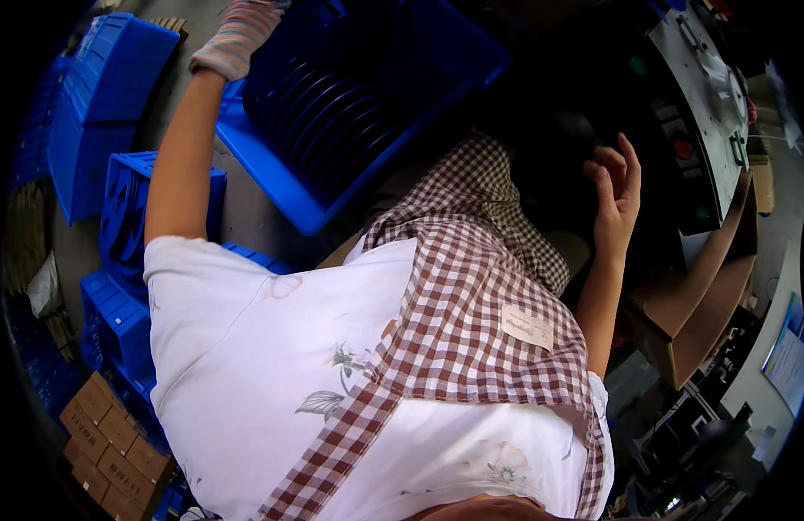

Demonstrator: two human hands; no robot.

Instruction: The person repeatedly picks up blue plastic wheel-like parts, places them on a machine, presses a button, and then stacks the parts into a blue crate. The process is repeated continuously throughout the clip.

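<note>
Worn on the head as the left one of a side-by-side fisheye pair, the camera looks steeply down along the wearer's own front, upright, with picture left matching the wearer's left. The white shirt [246, 347] and checked apron [471, 321] are nearest and fill the middle, while the blue crate [267, 165] lies farther off toward the top. Coverage spreads wide to both sides, curving the pale panel [701, 104] at upper right, inside a black rounded border
</note>
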